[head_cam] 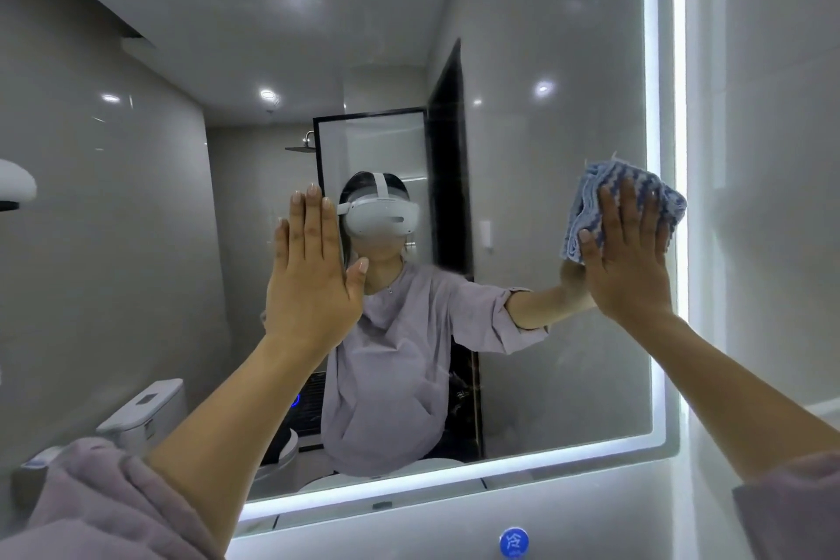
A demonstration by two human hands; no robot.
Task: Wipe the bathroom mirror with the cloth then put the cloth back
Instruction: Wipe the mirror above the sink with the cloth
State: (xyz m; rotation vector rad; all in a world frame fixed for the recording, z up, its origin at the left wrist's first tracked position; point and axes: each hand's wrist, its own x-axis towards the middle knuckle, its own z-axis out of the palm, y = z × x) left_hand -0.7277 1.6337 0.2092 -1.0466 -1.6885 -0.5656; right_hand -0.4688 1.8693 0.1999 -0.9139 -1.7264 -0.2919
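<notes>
Right hand (629,259) flat, no closed grip, pressing cloth (609,200) near mirror (522,150) lit right edge, left hand (311,273) open-palmed mid-glass

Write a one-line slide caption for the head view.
Right hand presses a blue cloth flat to the lit mirror near its right edge; left hand raised, open and empty.

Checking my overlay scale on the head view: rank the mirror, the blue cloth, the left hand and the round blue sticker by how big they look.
Largest to smallest:
1. mirror
2. left hand
3. blue cloth, though the right hand covers part of it, so places 2 and 3 are unsure
4. round blue sticker
</notes>
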